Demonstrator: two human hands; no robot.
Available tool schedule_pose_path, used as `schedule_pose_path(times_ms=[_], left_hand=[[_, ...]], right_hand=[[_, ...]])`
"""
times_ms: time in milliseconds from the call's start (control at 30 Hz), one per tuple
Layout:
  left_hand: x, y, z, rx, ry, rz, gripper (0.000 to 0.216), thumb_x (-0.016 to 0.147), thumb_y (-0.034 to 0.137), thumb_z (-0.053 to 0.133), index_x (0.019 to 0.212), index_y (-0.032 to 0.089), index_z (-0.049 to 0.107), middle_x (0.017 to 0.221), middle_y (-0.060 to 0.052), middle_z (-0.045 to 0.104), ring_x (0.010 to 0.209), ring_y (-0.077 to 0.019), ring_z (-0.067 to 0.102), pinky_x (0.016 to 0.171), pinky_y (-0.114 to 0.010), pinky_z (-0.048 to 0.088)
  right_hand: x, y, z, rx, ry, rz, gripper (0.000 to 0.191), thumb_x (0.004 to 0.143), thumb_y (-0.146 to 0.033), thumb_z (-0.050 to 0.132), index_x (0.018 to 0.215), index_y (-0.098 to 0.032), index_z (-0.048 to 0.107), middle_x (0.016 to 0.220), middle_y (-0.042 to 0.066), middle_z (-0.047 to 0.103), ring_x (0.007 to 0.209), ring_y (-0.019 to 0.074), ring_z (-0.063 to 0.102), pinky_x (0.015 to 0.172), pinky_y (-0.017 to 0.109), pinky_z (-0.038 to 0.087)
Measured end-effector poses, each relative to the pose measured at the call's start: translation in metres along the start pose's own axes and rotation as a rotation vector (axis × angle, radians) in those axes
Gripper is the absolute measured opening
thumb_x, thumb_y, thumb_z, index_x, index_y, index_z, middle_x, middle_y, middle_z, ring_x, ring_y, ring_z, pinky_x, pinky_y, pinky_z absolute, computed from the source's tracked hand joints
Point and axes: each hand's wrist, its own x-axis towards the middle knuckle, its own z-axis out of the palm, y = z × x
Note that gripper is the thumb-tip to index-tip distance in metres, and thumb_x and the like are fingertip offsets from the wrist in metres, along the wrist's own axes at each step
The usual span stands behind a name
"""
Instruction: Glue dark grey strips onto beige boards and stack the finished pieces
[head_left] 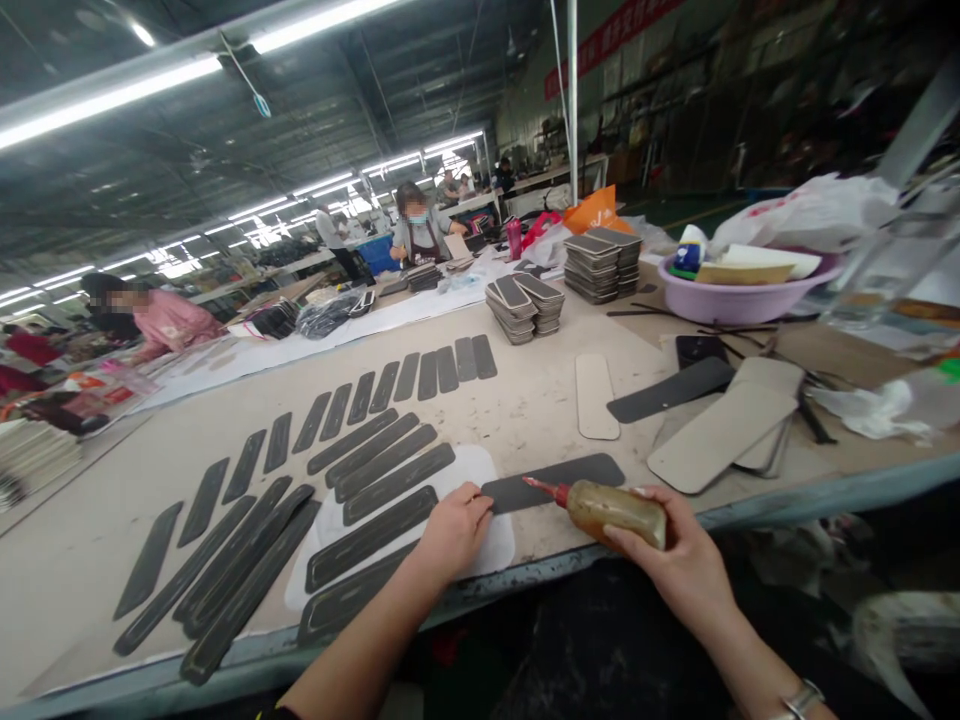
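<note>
My right hand (679,545) is wrapped round a squeeze bottle (615,512) of yellowish-brown liquid, tilted to the left. Its red nozzle (550,488) points over a dark, round-ended strip (574,478) near the table's front edge. With fingers closed together, my left hand (459,525) grips the left end of that strip; the fingertips are partly hidden. Left of this hand, several dark strips with a glossy line round their edges lie on a white sheet (476,465), among them one long strip (375,535) beside my wrist.
More dark strips (251,465) spread across the table's left side. Stacks of strips (525,305) stand farther back. At right are beige pieces (724,440), a purple basin (731,298) and a plastic bag (889,400). Other people work at the far tables.
</note>
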Motion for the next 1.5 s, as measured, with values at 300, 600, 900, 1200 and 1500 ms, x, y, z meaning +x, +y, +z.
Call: schedule_pose_path(times_ms=[300,600,900,1200,1500], left_hand=[[-0.014,0.003,0.014,0.066,0.064,0.048,0.024,0.092,0.019,0.043,0.101,0.016,0.065,0.097,-0.009,0.061,0.089,-0.0185,0.056,0.084,-0.033,0.048],[-0.018,0.005,0.028,0.102,0.133,0.070,0.025,0.092,0.015,0.040,0.095,0.016,0.065,0.093,-0.009,0.060,0.088,-0.0192,0.053,0.083,-0.034,0.048],[-0.018,0.009,0.029,0.210,0.080,0.037,0.025,0.092,0.017,0.039,0.095,0.017,0.064,0.089,-0.009,0.060,0.086,-0.0199,0.054,0.081,-0.035,0.048],[-0.007,0.019,0.012,0.388,-0.097,-0.018,0.022,0.089,0.016,0.044,0.086,0.020,0.066,0.086,-0.007,0.063,0.079,-0.0226,0.055,0.073,-0.038,0.040],[-0.002,0.017,0.006,0.377,-0.156,0.009,0.024,0.088,0.013,0.046,0.094,0.021,0.068,0.088,-0.006,0.066,0.082,-0.0220,0.058,0.075,-0.037,0.040]], right_hand=[[-0.004,-0.005,0.032,-0.208,-0.158,-0.400,0.034,0.078,-0.034,0.065,0.106,-0.023,0.051,0.097,0.006,0.057,0.090,0.0227,0.057,0.078,0.035,0.048],[-0.002,-0.011,0.050,-0.261,-0.279,-0.499,0.029,0.081,-0.025,0.060,0.108,-0.022,0.049,0.096,0.007,0.056,0.089,0.0225,0.057,0.078,0.036,0.049],[-0.003,-0.016,0.049,-0.259,-0.244,-0.448,0.026,0.079,-0.021,0.059,0.104,-0.022,0.049,0.092,0.006,0.056,0.085,0.0219,0.057,0.075,0.034,0.050],[0.002,-0.007,0.018,-0.398,-0.069,-0.409,0.030,0.079,-0.027,0.062,0.105,-0.021,0.048,0.094,0.007,0.056,0.088,0.0237,0.056,0.078,0.037,0.049],[0.019,0.006,-0.022,-0.591,0.162,-0.377,0.031,0.079,-0.033,0.061,0.104,-0.021,0.047,0.095,0.007,0.055,0.088,0.0245,0.056,0.078,0.037,0.049]])
